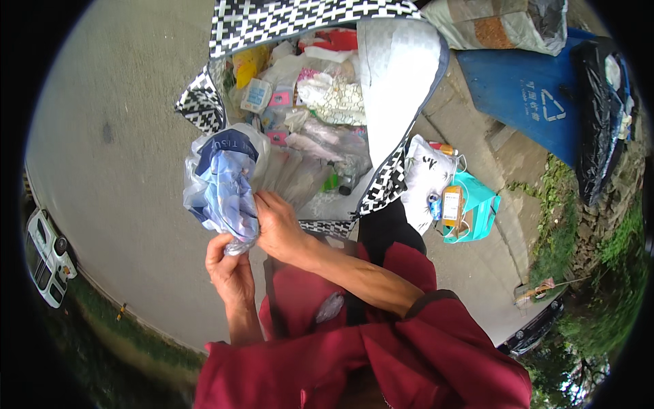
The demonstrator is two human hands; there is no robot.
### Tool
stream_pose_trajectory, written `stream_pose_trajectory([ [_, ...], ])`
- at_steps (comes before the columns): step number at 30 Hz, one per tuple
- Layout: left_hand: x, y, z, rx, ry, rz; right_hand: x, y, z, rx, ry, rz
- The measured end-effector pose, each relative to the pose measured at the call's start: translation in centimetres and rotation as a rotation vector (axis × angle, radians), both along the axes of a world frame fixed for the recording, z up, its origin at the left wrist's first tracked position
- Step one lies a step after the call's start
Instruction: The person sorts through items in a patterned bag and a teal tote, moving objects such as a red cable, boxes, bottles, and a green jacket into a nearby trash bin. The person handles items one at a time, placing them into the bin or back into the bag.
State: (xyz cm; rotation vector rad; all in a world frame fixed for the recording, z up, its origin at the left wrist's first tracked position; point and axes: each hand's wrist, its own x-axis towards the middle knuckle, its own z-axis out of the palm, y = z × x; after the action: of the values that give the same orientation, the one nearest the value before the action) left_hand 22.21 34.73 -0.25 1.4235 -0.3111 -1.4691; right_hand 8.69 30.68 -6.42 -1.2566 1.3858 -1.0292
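Both hands hold a crumpled bundle of blue and clear plastic bags (227, 189) at the left edge of a large open bag with a black-and-white cross pattern (306, 13). My left hand (230, 266) pinches the bundle's lower end between thumb and fingers. My right hand (278, 225) grips its right side. Inside the patterned bag lie clear plastic packaging (301, 179), a yellow bag (250, 64), a red item (337, 40), a white-and-blue pack (256, 95) and a clear bottle with a dark cap (350, 176).
Right of the patterned bag lie a white printed pillow-like bag (424, 174), a blue can (435, 206), a brown box (451, 204) and a teal bag (477, 209). A blue recycling bin (516, 87) stands beyond, beside a black plastic bag (595, 128). A white vehicle (46, 255) is far left.
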Motion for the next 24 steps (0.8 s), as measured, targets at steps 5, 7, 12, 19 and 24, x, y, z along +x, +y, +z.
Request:
stream_pose_trajectory([
  [5, 0.0, -1.3, 5.1, -0.169, -0.07, 0.133, -4.1, -3.0, 8.3, 0.137, -0.306, -0.051],
  [7, 0.8, -1.9, 5.9, -0.174, -0.049, 0.193, -5.4, -4.1, 10.6, 0.378, -1.121, -0.106],
  [12, 2.1, -2.1, 4.0, -0.164, 0.013, 0.237, -14.5, -12.8, 25.1, -0.133, -0.389, -0.068],
  [19, 1.5, -3.8, 4.8, -0.092, 0.044, 0.253, -24.9, -30.1, 47.0, -0.409, -0.56, -0.165],
  [24, 0.5, -4.2, 3.5, 0.05, 0.02, 0.291, -32.6, -40.7, 51.3, -0.618, -0.497, -0.272],
])
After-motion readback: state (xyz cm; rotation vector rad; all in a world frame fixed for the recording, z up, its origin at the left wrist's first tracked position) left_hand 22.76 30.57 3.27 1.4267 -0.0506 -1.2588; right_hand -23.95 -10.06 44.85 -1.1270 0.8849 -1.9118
